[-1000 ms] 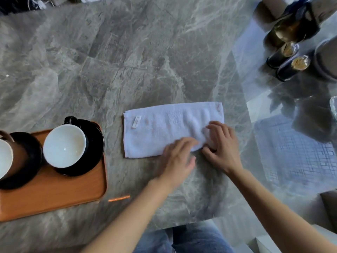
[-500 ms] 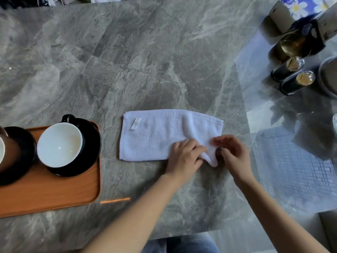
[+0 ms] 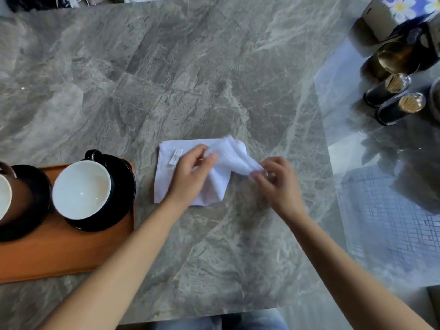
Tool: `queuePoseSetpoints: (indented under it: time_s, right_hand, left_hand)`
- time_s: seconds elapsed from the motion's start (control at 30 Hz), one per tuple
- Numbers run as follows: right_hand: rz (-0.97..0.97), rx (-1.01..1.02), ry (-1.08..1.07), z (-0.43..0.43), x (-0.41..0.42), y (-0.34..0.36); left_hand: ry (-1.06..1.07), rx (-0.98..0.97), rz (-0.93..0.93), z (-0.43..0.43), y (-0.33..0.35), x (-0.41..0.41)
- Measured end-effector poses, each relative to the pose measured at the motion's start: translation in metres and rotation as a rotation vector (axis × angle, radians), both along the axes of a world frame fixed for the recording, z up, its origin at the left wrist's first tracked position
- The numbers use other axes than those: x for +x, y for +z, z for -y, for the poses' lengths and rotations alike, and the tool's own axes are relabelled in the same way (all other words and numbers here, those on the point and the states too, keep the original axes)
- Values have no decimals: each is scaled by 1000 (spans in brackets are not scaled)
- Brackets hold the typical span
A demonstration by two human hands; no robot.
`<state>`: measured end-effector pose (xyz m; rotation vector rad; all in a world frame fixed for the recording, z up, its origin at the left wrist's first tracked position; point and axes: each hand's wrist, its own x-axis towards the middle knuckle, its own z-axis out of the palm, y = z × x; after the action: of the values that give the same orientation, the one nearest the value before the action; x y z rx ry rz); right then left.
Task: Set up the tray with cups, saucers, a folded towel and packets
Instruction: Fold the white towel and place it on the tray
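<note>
now two cups (image 3: 81, 190) sit on saucers (image 3: 123, 186) on the tray (image 3: 66, 253), while on the surface the left hand (image 3: 190, 177) and right hand (image 3: 277, 182) pinch the half-folded towel (image 3: 166, 186), packets nowhere in sight.

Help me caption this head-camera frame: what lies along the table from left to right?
Wooden tray with the white-lined cup on its black saucer → white towel → left hand → right hand → dark jars at far right.
</note>
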<state>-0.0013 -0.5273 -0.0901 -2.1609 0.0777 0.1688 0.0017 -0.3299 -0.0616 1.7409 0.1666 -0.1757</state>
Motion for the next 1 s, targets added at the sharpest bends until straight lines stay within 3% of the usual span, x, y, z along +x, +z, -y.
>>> queuePoseSetpoints:
  time_s: [0.13,0.27,0.37,0.43,0.5,0.6,0.83,1.0]
  right_hand:
    - [-2,341,-104,-22,45,36]
    - [179,631,-126,-42,89,103]
    - [373,865,27,-42,100,153]
    - [452,908,169,-38,99,175]
    - [452,894,283,-34,93,184]
    - [280,815,370,-31,78,170]
    - [-366,562,316,-9,22,64]
    - [-628,538,264,8,-29,24]
  left_hand:
    - [226,-24,52,-25,22,31]
    - [227,-3,403,-36,86,64]
    - [133,-132,654,-44,133,72]
    - [58,-205,688,-54,151,70]
    - [23,-265,612,-63,154,64]
    - [60,-313,418,-64,131,51]
    - [49,-112,-415,-53,13,-20]
    - [25,-107,-693,-42,-12,-73]
